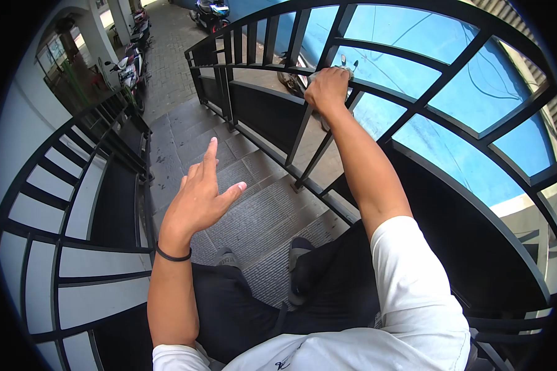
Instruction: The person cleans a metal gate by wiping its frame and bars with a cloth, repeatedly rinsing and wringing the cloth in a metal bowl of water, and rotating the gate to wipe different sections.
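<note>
My right hand (328, 89) is closed on a pale, crumpled cloth (351, 73) and presses it against a middle bar of the black metal railing (390, 93) on the right. Only the cloth's edges show beside the fingers. In mid-air over the stairs, my left hand (195, 195) is open, its thumb and index finger apart, touching nothing. A dark band circles the left wrist.
Grey stone steps (235, 185) lead down to a paved yard (170, 49). My shoes (299, 247) stand on the steps. Another black railing (62, 235) runs along the left. Motorbikes (130, 71) are parked below, and a blue wall (414, 68) rises beyond the right railing.
</note>
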Available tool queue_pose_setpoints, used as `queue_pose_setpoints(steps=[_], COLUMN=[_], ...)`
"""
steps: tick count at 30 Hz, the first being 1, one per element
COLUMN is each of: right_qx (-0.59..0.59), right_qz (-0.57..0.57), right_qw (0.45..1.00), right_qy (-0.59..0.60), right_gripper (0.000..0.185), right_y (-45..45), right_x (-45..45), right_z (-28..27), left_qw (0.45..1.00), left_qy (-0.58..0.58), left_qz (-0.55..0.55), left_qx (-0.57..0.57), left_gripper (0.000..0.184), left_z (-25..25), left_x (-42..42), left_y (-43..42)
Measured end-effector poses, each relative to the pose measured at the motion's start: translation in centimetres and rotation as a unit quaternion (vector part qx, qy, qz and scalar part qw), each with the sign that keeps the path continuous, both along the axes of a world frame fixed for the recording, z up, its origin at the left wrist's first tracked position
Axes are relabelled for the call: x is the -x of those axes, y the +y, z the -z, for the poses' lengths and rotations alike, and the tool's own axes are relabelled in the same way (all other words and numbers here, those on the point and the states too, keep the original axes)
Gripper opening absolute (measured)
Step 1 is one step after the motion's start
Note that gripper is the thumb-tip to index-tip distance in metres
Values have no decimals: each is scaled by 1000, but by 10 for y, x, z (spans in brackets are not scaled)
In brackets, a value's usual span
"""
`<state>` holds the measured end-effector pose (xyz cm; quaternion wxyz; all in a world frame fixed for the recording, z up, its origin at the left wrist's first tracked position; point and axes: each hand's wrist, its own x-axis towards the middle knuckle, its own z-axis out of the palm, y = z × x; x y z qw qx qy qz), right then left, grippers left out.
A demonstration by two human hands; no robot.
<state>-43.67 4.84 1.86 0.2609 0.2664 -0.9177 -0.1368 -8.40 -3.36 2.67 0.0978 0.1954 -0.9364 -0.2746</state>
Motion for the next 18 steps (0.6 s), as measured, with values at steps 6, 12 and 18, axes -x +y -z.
queue_pose_setpoints(steps=[6,12,18], right_qx=[16,203,708], right_qz=[-73,-327,-58], right_qw=[988,922,421], right_qy=[138,33,-564], right_gripper=[38,38,45], right_y=[88,161,242], right_x=[-29,-67,-142], right_z=[-26,-22,-8], left_qw=[1000,1000,997], left_qy=[-25,-4,-42], left_qz=[-1,2,45], left_qx=[-19,-24,-51], left_gripper=[96,99,97], left_z=[4,9,18], left_x=[-5,-8,4], left_y=[-3,-6,7])
